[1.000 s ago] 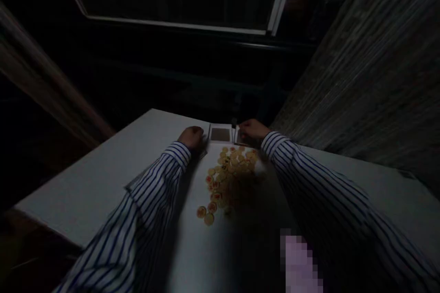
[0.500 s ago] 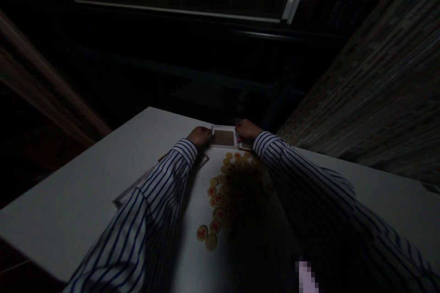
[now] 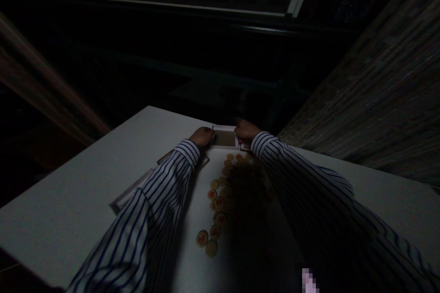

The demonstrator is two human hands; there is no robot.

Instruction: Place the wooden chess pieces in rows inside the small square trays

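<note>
A small white-rimmed box (image 3: pixel 225 138) with a brownish inside lies at the far edge of the table. My left hand (image 3: pixel 202 137) grips its left side, fingers closed on the rim. On its right side my right hand (image 3: pixel 246 131) is closed on the rim too. Xiangqi pieces (image 3: pixel 220 218), round and pale wooden, some with red characters, lie scattered between my forearms. Many of them sit in the dark shadow of my right arm. A corner of a brown-edged thing (image 3: pixel 245 147) shows below my right hand.
A thin brown-edged frame (image 3: pixel 204 162) and a white box part (image 3: pixel 132 188) lie beside and partly under my left sleeve. The white table (image 3: pixel 85 165) ends just beyond the box. Bead-like curtains (image 3: pixel 388 82) hang at the right.
The view has shifted slightly. My left hand has moved a little to the right along the box's left side; the box and pieces stay much as before.
</note>
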